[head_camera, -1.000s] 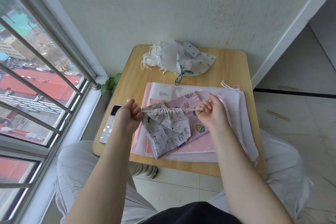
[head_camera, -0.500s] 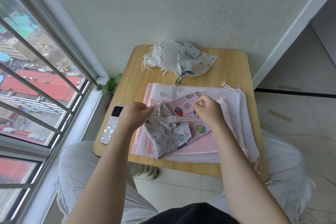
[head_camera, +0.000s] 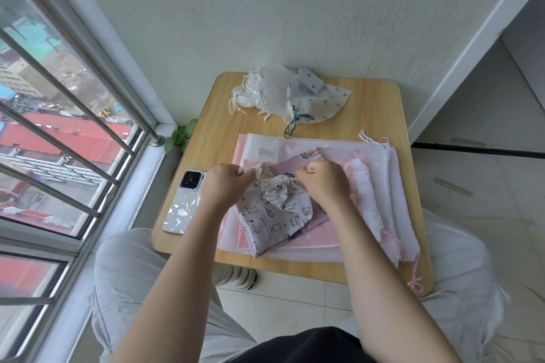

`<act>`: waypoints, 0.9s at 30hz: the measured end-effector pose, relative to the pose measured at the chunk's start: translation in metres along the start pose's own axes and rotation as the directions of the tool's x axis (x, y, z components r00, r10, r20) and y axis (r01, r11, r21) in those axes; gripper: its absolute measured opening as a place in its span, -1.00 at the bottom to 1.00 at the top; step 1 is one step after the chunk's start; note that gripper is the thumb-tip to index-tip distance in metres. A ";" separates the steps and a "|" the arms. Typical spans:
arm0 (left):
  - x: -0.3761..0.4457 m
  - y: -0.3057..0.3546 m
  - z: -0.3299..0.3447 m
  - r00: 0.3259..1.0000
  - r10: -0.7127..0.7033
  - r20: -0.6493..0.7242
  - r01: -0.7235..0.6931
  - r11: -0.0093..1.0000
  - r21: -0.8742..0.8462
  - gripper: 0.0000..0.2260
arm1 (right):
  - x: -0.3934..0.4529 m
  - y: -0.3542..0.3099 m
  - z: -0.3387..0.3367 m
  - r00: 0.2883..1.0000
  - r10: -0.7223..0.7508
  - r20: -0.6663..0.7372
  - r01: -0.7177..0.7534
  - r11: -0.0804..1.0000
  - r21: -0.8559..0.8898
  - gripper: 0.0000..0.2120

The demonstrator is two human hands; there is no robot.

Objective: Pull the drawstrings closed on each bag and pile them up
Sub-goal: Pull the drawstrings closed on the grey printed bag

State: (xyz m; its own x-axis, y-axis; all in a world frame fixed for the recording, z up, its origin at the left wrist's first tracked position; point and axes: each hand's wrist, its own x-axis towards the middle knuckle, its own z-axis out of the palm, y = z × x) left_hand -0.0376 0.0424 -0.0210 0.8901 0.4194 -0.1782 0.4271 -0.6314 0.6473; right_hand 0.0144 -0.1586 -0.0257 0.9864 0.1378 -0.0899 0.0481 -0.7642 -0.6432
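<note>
So, cat-print bag (head_camera: 277,212) nearly cinched, lying on the flat stack mid-counter (head_camera: 383,115).
Left hand (head_camera: 225,184) at 9 o'clock and right hand (head_camera: 323,183) at 3, both fisted, pinching the cords; closed pile (head_camera: 283,96) sits at 12.

A home balcony nook high above a city: a barred window (head_camera: 67,138) at nine o'clock overlooks red rooftops, with a small wooden table (head_camera: 380,115) against a plaster wall (head_camera: 265,9) at twelve, tiled floor (head_camera: 486,174) at three.
</note>
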 end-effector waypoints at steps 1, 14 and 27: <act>0.002 -0.001 -0.002 0.999 -0.027 0.047 0.030 0.998 -0.052 -0.53 | 0.003 0.002 -0.001 1.000 -0.005 0.016 0.004 1.000 0.028 -0.55; 0.008 0.041 -0.038 0.959 0.106 0.263 0.068 0.814 -0.577 -0.43 | -0.010 -0.018 0.006 0.898 -0.147 0.415 0.035 0.964 0.265 -0.74; 0.005 0.012 -0.006 0.990 0.088 0.113 -0.093 0.995 0.045 -0.75 | -0.011 -0.018 0.006 0.918 -0.127 0.375 0.034 0.969 0.245 -0.73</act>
State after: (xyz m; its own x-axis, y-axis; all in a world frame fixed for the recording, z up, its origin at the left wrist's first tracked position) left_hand -0.0288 0.0409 -0.0097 0.9365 0.2860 -0.2030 0.3487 -0.6963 0.6274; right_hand 0.0021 -0.1423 -0.0182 0.8404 0.4604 -0.2860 0.0421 -0.5815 -0.8125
